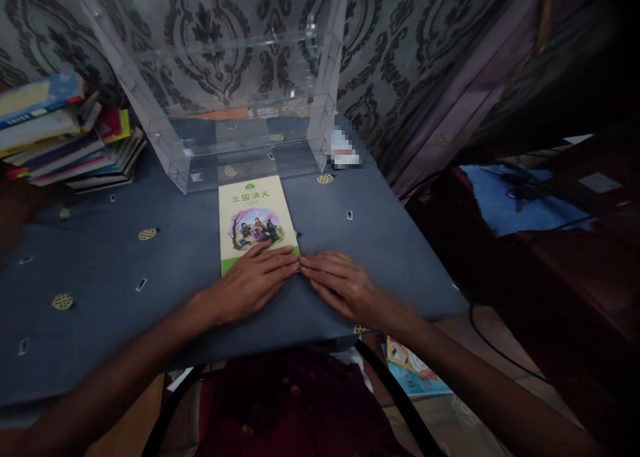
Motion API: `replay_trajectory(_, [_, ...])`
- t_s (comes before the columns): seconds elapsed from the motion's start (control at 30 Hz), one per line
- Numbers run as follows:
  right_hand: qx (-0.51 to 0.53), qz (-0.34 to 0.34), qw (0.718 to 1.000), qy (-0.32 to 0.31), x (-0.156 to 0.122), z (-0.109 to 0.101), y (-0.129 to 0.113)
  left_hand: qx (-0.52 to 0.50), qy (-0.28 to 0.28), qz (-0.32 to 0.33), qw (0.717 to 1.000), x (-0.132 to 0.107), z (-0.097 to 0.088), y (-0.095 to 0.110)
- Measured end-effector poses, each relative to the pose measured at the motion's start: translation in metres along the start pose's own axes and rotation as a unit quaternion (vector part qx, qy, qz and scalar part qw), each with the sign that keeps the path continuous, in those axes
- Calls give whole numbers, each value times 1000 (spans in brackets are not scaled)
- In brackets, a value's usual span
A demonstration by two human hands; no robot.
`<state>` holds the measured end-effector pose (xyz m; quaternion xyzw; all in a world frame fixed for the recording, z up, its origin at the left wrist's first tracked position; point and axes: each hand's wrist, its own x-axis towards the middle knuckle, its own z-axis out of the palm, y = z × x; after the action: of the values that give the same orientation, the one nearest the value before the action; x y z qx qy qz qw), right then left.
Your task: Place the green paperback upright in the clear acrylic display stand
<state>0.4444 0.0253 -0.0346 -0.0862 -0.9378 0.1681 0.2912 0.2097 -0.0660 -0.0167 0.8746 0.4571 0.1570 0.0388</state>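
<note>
Looks like a room in somebody's home, not an office or shop. The wall [400,57] has a grey damask pattern, curtain or wallpaper, can't tell which. The table [100,257] wears a blue cloth with little printed motifs. There's a messy stack of books [65,137] at the back, next to a clear acrylic shelf [225,110], and a storybook [253,210] with a cartoon cover. Dark wooden furniture [550,277] stands alongside, and a cable [495,350] and a picture book [410,370] lie on the floor.
</note>
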Motion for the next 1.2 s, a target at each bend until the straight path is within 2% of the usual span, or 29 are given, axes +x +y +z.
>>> replay_trajectory(0.3, [-13,-13,1000,-20,0,-1,-3,107,-46,-52,992,-14,3,34])
replay_trajectory(0.57, [3,-4,1000,-7,-4,4,1,163,-41,-89,982,-36,3,41])
replay_trajectory(0.63, [6,-1,1000,-9,-4,5,1,165,-30,-102,981,-47,2,42])
replay_trajectory(0.83, [10,-2,1000,-2,-5,3,2,152,49,-159,974,-86,-6,41])
replay_trajectory(1.0, [-7,-24,1000,17,8,3,-10,152,90,-159,971,-98,-8,38])
replay_trajectory(1.07, [1,-41,999,-6,21,9,-25,148,103,-161,970,-96,-7,37])
replay_trajectory(1.2, [37,-71,987,-140,54,31,-59,137,121,-165,969,-93,-9,36])
